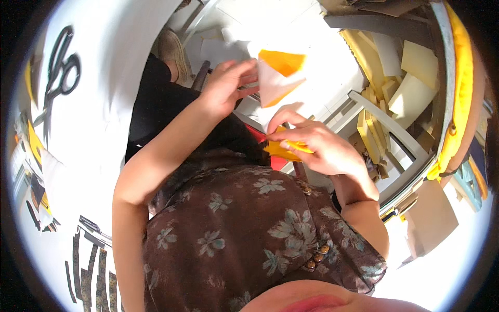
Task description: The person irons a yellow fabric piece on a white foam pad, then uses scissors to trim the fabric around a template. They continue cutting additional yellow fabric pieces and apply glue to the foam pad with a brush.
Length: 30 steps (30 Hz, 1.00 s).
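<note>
The left hand [223, 89] curves its fingers beside the left edge of an orange-and-white sheet [270, 83]; I cannot tell whether it grips. Below, the right hand [326, 148] pinches a yellow-orange scrap [276, 151].

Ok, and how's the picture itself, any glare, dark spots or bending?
In the head view, strong light bleaches the floor and the white tabletop; in the head view, the orange-and-white piece beside the left hand fades into glare along its right side; also in the head view, the dark trousers lose detail, the tabletop's edge bows, and the corners go black.
</note>
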Motion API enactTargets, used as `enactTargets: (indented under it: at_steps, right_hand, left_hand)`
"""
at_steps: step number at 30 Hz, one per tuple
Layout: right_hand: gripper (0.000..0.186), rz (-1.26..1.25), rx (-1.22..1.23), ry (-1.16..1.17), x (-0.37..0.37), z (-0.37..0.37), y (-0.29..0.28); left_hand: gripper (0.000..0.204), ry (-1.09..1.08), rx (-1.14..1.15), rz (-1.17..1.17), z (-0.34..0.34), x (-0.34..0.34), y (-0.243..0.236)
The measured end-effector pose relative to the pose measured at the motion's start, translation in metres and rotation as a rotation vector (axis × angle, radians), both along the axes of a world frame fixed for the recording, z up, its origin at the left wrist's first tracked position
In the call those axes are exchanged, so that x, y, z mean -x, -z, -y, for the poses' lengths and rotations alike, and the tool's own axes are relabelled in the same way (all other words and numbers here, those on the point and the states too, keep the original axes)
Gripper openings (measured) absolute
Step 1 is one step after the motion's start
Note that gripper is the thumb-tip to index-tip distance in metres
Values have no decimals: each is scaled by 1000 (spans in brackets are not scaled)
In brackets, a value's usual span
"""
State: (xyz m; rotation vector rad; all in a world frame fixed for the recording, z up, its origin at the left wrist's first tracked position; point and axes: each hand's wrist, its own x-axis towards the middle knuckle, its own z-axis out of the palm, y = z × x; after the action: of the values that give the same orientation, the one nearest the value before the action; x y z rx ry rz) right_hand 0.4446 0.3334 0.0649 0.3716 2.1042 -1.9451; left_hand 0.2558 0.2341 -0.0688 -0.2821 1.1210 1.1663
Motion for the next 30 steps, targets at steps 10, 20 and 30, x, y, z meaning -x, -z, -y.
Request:
enactTargets:
  at_steps: [10,20,30]
  right_hand:
    - [17,-183,-179,27,-6,24,-29]
    - [30,-233,-474,604,46,-66,-53]
    - [23,-652,-859,263,127,-25,-176]
  left_hand:
    - [36,208,-368,-115,8,-35,-57]
    - [39,-74,-865,-600,-10,-1,-116]
    - [19,-227,-741,-1135,30,69,-167]
